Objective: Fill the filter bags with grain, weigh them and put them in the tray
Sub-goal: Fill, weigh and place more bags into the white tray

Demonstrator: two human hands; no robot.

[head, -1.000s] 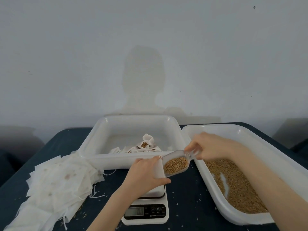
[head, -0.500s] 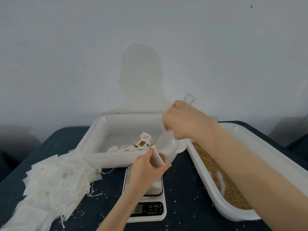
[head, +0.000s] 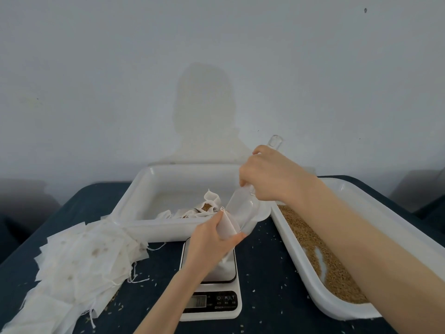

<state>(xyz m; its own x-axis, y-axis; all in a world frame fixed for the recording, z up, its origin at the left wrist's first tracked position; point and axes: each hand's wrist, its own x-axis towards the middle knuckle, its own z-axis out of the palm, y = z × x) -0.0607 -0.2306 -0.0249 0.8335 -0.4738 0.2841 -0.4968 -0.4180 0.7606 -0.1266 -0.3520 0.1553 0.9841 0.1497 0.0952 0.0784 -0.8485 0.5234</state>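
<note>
My left hand (head: 209,244) grips a white filter bag (head: 226,226) upright over the white digital scale (head: 212,302). My right hand (head: 269,177) holds a clear plastic scoop (head: 243,208) tipped steeply, its mouth down at the bag's opening and its handle end pointing up. The scoop looks nearly empty. Behind the hands stands a white tray (head: 134,203) with several filled bags (head: 207,206) in it. On the right a second white tray (head: 337,307) holds brown grain (head: 310,239).
A heap of empty filter bags (head: 79,263) with loose strings covers the dark table (head: 267,273) at the left. Loose grains are scattered on the table around the scale. A plain grey wall rises behind the trays.
My right hand swung the scoop from level and full of grain to steeply tipped into the bag, and the grain has left the scoop. My left hand kept the bag over the scale.
</note>
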